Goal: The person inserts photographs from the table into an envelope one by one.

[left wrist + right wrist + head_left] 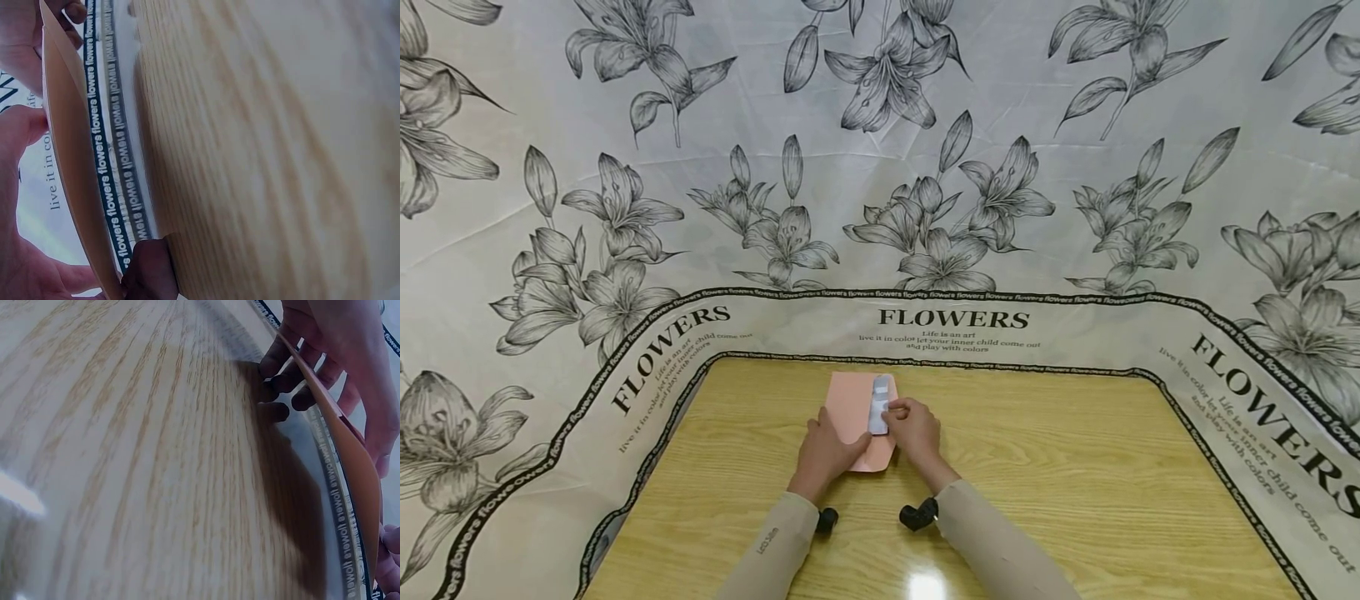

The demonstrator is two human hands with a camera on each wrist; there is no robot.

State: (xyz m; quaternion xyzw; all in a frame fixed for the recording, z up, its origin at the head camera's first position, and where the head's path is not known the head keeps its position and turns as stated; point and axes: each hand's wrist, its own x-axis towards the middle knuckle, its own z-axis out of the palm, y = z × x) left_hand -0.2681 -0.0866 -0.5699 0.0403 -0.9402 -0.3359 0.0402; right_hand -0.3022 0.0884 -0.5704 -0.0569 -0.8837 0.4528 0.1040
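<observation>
In the head view a pink paper envelope [847, 400] is held up off the wooden table. My left hand [827, 454] grips its lower left side, the thumb across the front; in the left wrist view, fingertips [150, 272] of that hand show behind the paper [75, 156]. A narrow pale blue-white printed slip [877, 408] lies along the envelope's right part; its kind cannot be made out. My right hand [917, 429] pinches at the slip's right edge. From the right wrist, that hand [350, 356] has fingers behind the envelope [353, 481] and its thumb in front.
The wooden table [1075, 467] spreads out around both hands. Behind and beside it hangs a white cloth [955, 333] with printed flowers and lettering. Black wrist straps [919, 514] sit under the sleeves.
</observation>
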